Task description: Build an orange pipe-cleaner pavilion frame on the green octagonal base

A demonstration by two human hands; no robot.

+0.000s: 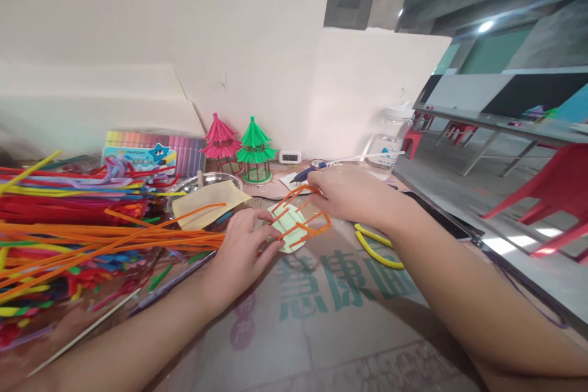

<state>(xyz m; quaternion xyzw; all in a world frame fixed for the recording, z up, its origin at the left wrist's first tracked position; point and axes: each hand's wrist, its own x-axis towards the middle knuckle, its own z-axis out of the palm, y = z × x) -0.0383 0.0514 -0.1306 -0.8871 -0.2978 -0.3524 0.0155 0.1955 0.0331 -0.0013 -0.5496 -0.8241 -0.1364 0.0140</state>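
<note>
Both hands are pinching an orange wire frame (301, 220).
Left hand (241, 251) and right hand (344, 193) are gripping it; squeezing too hard risks bending it.

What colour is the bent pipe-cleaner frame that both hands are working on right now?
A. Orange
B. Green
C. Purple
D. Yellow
A. The left hand and the right hand both hold an orange pipe-cleaner frame over a pale green card, its colour matching the loose orange pipe cleaners lying to the left.
</note>
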